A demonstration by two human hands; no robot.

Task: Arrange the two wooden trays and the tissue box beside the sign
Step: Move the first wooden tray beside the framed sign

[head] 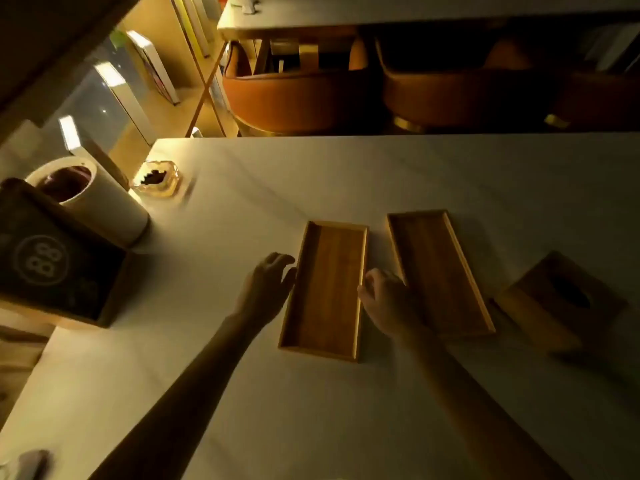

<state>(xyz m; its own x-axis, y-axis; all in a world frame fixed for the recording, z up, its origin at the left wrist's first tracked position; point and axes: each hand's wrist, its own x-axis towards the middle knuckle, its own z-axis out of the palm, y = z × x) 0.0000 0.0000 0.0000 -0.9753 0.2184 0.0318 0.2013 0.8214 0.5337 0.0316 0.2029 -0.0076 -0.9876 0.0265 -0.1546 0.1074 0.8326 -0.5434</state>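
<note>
Two long wooden trays lie side by side on the white table (pixel 311 174). The left tray (pixel 327 289) sits between my hands. My left hand (pixel 268 285) is at its left rim, fingers apart and curled toward the edge. My right hand (pixel 384 296) rests against its right rim, in the gap before the right tray (pixel 438 271); whether either hand grips the rim I cannot tell. The wooden tissue box (pixel 557 299) stands at the far right with a dark slot on top. The dark sign (pixel 52 268) marked 88 stands at the left edge.
A white cylindrical holder (pixel 93 199) stands behind the sign. A glass ashtray (pixel 157 180) sits near the table's far left corner. Orange chairs (pixel 298 95) line the far side. A small pale object (pixel 27 462) lies at the near left corner.
</note>
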